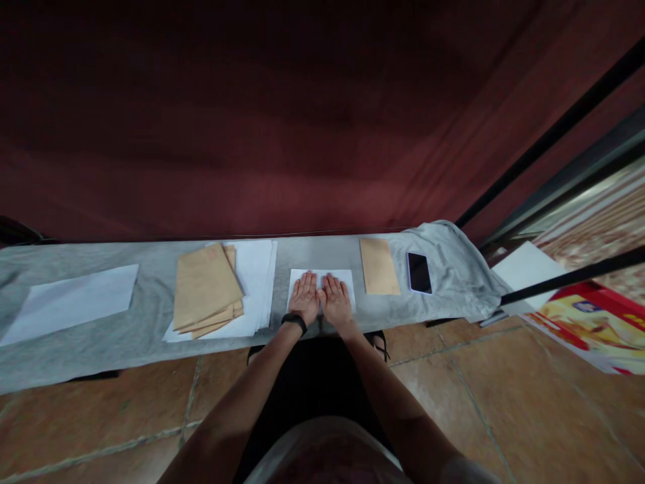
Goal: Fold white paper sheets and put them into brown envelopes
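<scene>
A sheet of white paper (pixel 345 277), seemingly folded, lies on the grey cloth right in front of me. My left hand (pixel 304 296) rests flat on its left half, fingers stretched out and pointing away from me; a dark band circles that wrist. Beside it, my right hand (pixel 335 297) is flat on the right half, thumbs nearly touching. Both palms cover much of the sheet. Just right of the paper lies a single brown envelope (pixel 379 267). To the left, several brown envelopes (pixel 205 286) are piled on a stack of white sheets (pixel 256 286).
A phone (pixel 419 273) lies right of the single envelope. Another white sheet (pixel 75 299) is at the far left of the cloth-covered surface (pixel 151 259). Behind hangs a dark red curtain (pixel 302 148). Dark bars (pixel 564 144) and a red and yellow box (pixel 594 323) stand at right.
</scene>
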A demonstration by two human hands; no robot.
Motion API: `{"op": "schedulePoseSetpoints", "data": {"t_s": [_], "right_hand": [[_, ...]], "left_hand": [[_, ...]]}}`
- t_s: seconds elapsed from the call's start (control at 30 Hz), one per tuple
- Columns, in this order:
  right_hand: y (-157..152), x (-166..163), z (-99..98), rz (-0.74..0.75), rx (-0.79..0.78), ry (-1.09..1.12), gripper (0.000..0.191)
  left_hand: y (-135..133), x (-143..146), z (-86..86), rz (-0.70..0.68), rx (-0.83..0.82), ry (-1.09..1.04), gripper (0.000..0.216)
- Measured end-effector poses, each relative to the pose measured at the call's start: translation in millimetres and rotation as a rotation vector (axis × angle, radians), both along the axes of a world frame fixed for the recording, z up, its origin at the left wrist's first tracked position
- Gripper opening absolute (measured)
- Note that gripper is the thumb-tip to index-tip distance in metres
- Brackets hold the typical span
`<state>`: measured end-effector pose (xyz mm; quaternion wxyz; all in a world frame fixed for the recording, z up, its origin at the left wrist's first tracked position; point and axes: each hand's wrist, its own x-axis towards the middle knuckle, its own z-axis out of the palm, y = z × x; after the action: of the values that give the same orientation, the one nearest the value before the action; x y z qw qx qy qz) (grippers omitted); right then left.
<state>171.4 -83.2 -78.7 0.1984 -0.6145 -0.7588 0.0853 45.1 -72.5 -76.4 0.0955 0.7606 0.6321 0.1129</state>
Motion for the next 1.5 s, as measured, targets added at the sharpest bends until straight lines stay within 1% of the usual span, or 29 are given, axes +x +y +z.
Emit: {"op": "schedulePoseSetpoints", "data": {"t_s": [0.2, 0.3, 0.4, 0.57, 0.67, 0.7, 0.73, 0.8, 0.87, 0.9, 0.93, 1.0, 1.13, 1.27, 1.37, 1.5], "right_hand": [[8.9, 20.0, -9.0, -0.082, 0.088, -0.073, 0.056], [10.9, 31.6, -12.9, -0.116, 0.153, -0.113, 0.057], [9.9, 42.0, -15.9, -0.135, 0.180, -0.140, 0.058], [5.5, 51.2, -16.1, -0.182, 0.177, -0.111, 0.058], [2.8, 46.4, -11.5, -0.223, 0.181, -0.055, 0.057], [2.1, 41.9, -9.4, -0.227, 0.180, -0.032, 0.056], [1.7, 36.0, -7.1, -0.213, 0.173, -0.010, 0.056], [1.4, 20.9, -3.3, -0.128, 0.131, 0.034, 0.056], [2.0, 5.1, -1.2, -0.007, 0.054, 0.071, 0.055], [2.6, -1.5, -0.8, 0.036, 0.021, 0.082, 0.055], [3.4, -6.6, -0.6, 0.067, -0.002, 0.086, 0.055], [5.8, -11.5, -0.5, 0.085, -0.025, 0.079, 0.055], [14.1, -7.7, 0.8, 0.035, -0.034, 0.023, 0.054], [22.7, -2.2, -0.6, -0.012, -0.017, -0.054, 0.055], [25.0, 3.2, -5.5, -0.050, 0.020, -0.082, 0.058], [22.1, 16.5, -13.0, -0.104, 0.099, -0.095, 0.060]], "left_hand": [[-0.6, -18.8, -4.4, 0.136, 0.080, -0.009, 0.062], [-1.4, -21.8, -3.7, 0.186, 0.070, 0.019, 0.063], [-2.2, -23.0, -3.0, 0.229, 0.058, 0.023, 0.063], [-6.0, -29.1, -2.3, 0.283, 0.087, -0.009, 0.063], [-10.3, -28.5, -1.1, 0.311, 0.114, -0.021, 0.064], [-12.2, -25.9, -0.9, 0.295, 0.131, -0.025, 0.063], [-14.4, -22.0, -1.1, 0.250, 0.146, -0.028, 0.063], [-18.6, -11.6, -2.4, 0.088, 0.142, -0.023, 0.061], [-21.4, -1.2, -4.5, -0.087, 0.089, -0.002, 0.061], [-21.7, 2.8, -5.4, -0.144, 0.059, 0.013, 0.061], [-21.0, 5.6, -6.1, -0.178, 0.032, 0.028, 0.061], [-16.6, 7.5, -6.2, -0.197, -0.009, 0.050, 0.061], [-0.1, 1.6, -3.2, -0.122, -0.044, 0.058, 0.059], [12.0, -5.0, -0.9, -0.043, -0.026, 0.052, 0.059], [12.0, -8.4, -0.8, 0.022, -0.009, 0.050, 0.061], [5.4, -13.2, -1.7, 0.120, 0.028, 0.030, 0.063]]}}
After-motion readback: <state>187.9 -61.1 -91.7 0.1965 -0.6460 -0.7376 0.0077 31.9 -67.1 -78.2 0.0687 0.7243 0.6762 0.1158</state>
